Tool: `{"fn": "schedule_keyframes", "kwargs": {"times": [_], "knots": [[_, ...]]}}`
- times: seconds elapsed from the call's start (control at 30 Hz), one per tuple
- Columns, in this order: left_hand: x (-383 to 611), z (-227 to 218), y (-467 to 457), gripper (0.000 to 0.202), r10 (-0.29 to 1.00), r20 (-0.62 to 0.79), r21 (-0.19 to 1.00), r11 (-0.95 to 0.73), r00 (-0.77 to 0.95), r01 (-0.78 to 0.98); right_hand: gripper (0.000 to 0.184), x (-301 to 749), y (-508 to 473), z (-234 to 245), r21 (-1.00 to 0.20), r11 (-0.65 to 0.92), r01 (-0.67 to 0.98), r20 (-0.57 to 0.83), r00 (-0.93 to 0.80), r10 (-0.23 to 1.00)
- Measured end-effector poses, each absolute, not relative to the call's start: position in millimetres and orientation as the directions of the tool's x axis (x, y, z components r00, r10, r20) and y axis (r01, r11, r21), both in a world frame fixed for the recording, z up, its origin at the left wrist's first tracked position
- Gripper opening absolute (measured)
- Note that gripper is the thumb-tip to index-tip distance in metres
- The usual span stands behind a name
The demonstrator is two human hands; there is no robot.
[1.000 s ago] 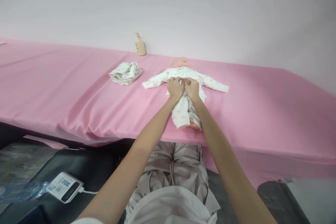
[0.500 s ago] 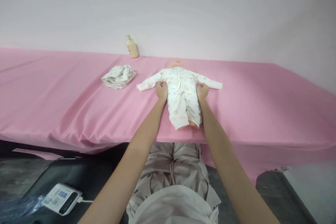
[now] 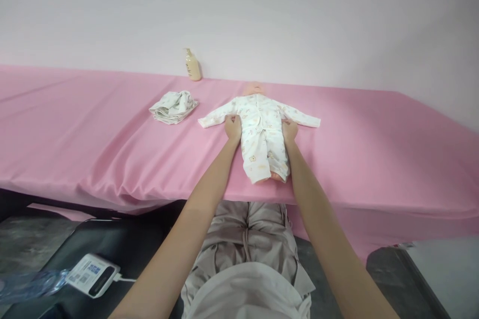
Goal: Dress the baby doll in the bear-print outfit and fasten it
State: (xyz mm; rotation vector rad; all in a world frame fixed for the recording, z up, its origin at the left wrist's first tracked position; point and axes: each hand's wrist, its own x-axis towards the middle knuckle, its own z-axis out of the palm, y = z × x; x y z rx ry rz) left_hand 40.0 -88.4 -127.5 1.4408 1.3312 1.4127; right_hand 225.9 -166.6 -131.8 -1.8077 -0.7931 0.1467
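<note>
While our left hand and right hand flank the thin white printed outfit at nine and three o'clock, each grip is curled nearly closed, though we cannot tell whether it pinches fabric. The smooth peach-coloured doll wears it on the pink cloth-covered tabletop, head at twelve. We judge the work mostly done: body covered, sleeves spread, front flat; only the uneven hems at six seem unsettled. We cannot read the dark lettering on the cream pump bottle toward eleven, or the white device's blue-marked label toward seven.
</note>
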Motion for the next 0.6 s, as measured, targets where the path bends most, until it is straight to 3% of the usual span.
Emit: {"fn": "schedule_keyframes", "kwargs": {"times": [0.6], "knots": [[40.8, -129.5, -86.5, 0.013, 0.961, 0.244, 0.962, -0.224, -0.13, 0.156, 0.026, 227.7, -163.8, -134.8, -0.892, -0.149, 0.426, 0.275, 0.775, 0.569]]}}
